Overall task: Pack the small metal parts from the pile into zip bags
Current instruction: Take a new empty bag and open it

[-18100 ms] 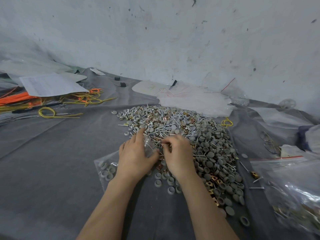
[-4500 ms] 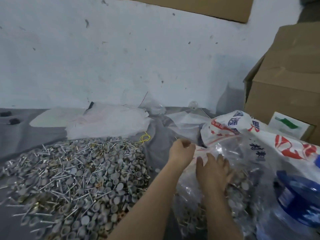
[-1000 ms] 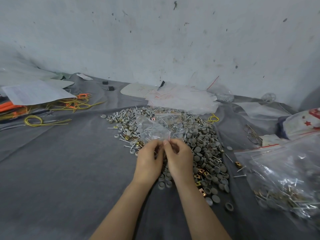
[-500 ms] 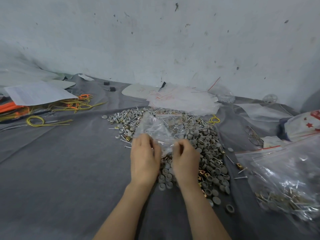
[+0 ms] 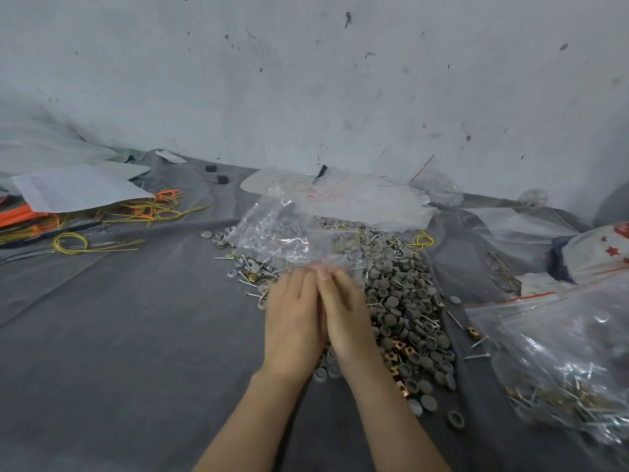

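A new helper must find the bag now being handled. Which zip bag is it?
Find the pile of grey caps and nails. Over its left side, the left hand and right hand pinch a small clear zip bag by its near edge. Unlike the red-striped bags lying at the right, it is held up.

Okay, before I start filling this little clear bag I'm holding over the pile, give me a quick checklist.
1. Grip on bag: left hand and right hand both pinch the near edge of the small clear plastic zip bag: ok.
2. Bag mouth open: the edge is blurred where the hands meet: cannot tell.
3. Bag empty: parts show through it, either inside or behind it: cannot tell.
4. Pile of grey caps, silver screws and brass clips in reach, directly under the hands: ok.
5. Strays gathered: a grey ring-shaped cap lies apart from the pile on the grey cloth: not ok.
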`<state>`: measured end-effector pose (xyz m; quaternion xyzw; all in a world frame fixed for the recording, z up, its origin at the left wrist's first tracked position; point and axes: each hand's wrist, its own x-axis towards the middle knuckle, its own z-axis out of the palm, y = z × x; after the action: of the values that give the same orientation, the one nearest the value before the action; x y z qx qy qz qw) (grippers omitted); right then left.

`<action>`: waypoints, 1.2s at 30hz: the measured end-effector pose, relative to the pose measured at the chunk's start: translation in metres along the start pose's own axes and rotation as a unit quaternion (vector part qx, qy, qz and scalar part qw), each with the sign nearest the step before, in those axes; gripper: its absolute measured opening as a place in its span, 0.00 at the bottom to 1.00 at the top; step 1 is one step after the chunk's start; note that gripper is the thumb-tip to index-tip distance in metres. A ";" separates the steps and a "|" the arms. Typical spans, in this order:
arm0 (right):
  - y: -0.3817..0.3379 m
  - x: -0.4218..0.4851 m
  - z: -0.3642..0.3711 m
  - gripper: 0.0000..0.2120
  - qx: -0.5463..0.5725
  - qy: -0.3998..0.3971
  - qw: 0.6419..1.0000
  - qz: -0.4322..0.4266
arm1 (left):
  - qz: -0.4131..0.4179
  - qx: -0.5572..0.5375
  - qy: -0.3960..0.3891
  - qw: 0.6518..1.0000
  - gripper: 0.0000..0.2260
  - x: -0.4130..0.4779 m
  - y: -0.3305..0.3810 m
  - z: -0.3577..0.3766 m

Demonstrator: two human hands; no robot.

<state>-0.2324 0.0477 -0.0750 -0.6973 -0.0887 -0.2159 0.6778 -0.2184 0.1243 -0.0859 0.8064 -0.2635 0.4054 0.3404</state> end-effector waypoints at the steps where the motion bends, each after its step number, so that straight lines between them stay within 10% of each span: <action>1: 0.000 0.002 -0.002 0.16 0.054 -0.004 0.998 0.031 | 0.024 0.000 -0.008 1.000 0.06 -0.001 0.001 0.001; 4: -0.003 0.006 -0.014 0.24 0.260 0.014 0.957 0.125 | 0.016 -0.029 0.015 0.999 0.11 -0.001 0.004 0.004; 6: -0.013 0.005 -0.024 0.33 0.336 0.000 0.928 0.159 | -0.138 -0.144 0.053 0.979 0.23 0.003 0.004 0.012; 8: -0.034 0.003 -0.022 0.48 0.332 -0.084 0.918 0.201 | -0.353 -0.397 0.054 0.845 0.43 0.014 0.008 0.015; 10: -0.051 0.002 -0.010 0.57 0.374 -0.086 0.895 0.227 | -0.452 -0.582 0.020 0.676 0.39 0.019 0.010 0.026; 13: -0.030 0.000 -0.018 0.50 0.497 -0.029 0.841 0.212 | -0.457 -0.676 -0.025 0.577 0.17 0.025 0.016 0.023; 17: -0.020 0.010 -0.024 0.44 0.494 -0.035 0.849 0.184 | -0.453 -0.739 -0.091 0.490 0.22 0.020 0.034 0.012; 23: -0.023 0.022 -0.018 0.42 0.515 -0.077 0.837 0.166 | -0.454 -0.742 -0.070 0.489 0.26 0.021 0.038 0.015; 27: -0.028 0.028 -0.004 0.33 0.353 -0.102 0.904 0.217 | -0.468 -0.690 -0.018 0.552 0.16 0.034 0.024 0.004; 36: -0.025 0.033 -0.035 0.34 0.029 -0.043 0.979 0.196 | -0.399 -0.262 0.066 0.876 0.55 0.026 -0.011 -0.030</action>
<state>-0.2200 0.0092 -0.0394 -0.6901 0.0142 -0.0458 0.7222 -0.2107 0.1503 -0.0547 0.6958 0.0072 0.2037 0.6887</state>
